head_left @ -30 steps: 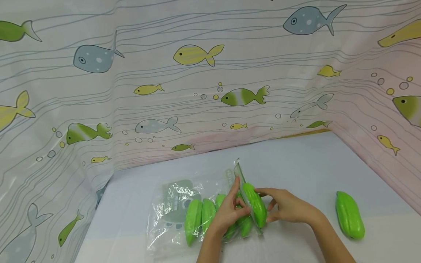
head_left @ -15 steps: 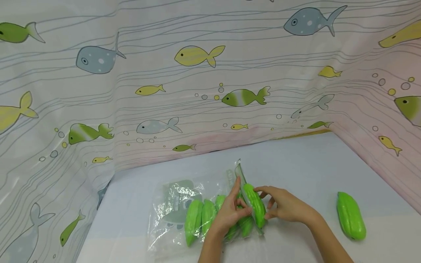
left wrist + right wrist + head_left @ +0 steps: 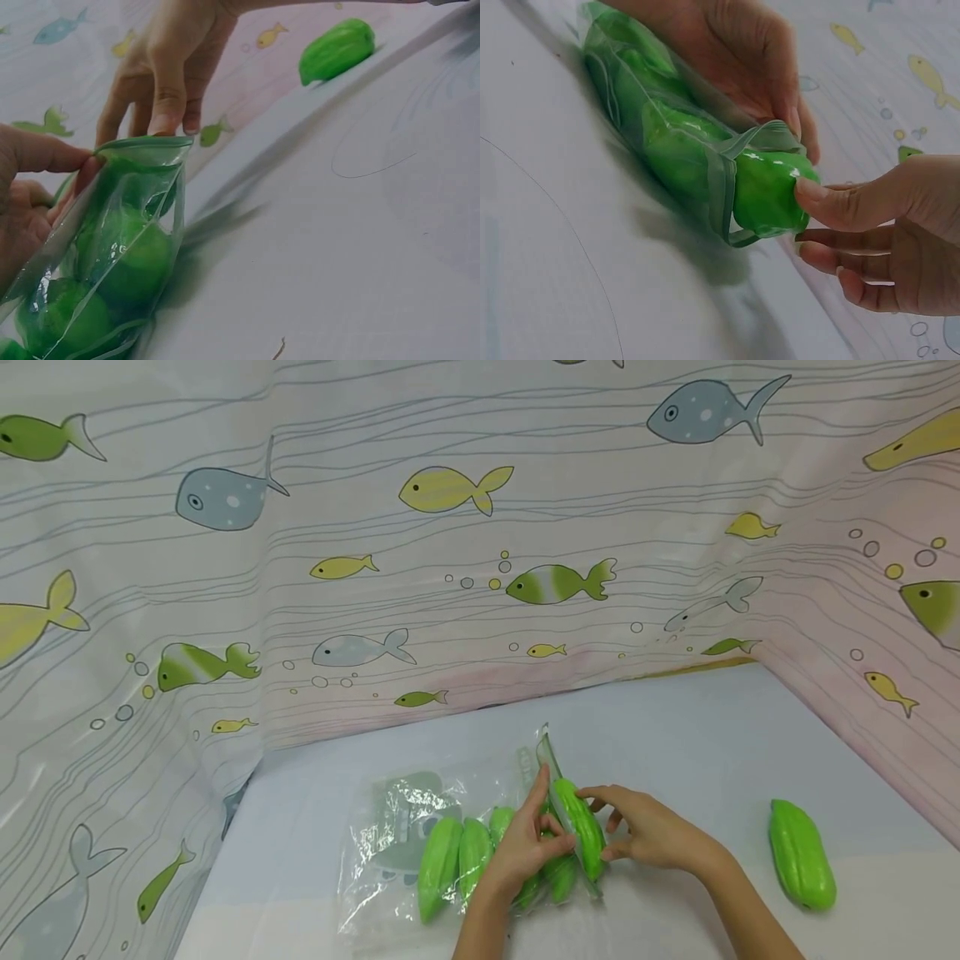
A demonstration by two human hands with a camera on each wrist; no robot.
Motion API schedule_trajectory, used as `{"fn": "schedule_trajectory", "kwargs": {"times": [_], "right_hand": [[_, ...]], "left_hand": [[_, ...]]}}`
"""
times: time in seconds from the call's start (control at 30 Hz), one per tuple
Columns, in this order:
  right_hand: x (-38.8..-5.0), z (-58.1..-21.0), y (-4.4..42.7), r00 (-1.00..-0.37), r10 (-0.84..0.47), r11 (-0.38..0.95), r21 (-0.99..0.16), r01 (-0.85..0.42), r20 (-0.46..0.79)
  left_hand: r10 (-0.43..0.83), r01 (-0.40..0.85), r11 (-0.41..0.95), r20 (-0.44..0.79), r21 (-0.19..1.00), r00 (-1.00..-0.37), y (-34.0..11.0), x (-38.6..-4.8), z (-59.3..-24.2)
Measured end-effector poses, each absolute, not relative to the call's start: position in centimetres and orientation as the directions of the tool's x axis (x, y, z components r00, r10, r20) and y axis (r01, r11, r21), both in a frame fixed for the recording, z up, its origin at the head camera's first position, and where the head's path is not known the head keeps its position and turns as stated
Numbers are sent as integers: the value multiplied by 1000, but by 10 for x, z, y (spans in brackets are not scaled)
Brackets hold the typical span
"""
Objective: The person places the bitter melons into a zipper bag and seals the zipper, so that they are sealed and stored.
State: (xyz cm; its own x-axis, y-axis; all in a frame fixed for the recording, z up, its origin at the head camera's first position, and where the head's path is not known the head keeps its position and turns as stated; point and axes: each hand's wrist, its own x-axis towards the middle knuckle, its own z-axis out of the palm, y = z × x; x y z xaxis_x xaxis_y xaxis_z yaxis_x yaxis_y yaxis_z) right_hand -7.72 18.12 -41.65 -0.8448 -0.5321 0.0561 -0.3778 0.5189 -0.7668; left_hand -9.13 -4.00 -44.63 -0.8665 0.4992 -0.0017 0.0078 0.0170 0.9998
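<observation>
A clear zip bag with a printed cartoon animal lies on the table, several ridged green gourd-like fruits inside it. My left hand pinches the rim of the bag's mouth, as the left wrist view also shows. At that mouth, my right hand holds another green fruit between thumb and fingers. In the right wrist view this fruit sits partly within the green zip strip, its outer end sticking out. The left hand hides part of the bagged fruits in the head view.
One loose green fruit lies on the white table to the right of my right hand. A curtain printed with fish stands behind the table and along both sides.
The held fruit has moved slightly left into the bag's mouth, my right hand following it. The leftmost bagged fruit has shifted a little left. My left hand keeps its place on the rim.
</observation>
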Motion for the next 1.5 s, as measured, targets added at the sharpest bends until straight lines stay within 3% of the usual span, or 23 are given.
{"fn": "schedule_trajectory", "kwargs": {"times": [1.5], "right_hand": [[-78, -420, 175, -839, -535, 508, -755, -414, 100]], "left_hand": [[491, -28, -12, -19, 1000, -871, -40, -90, -443]]}}
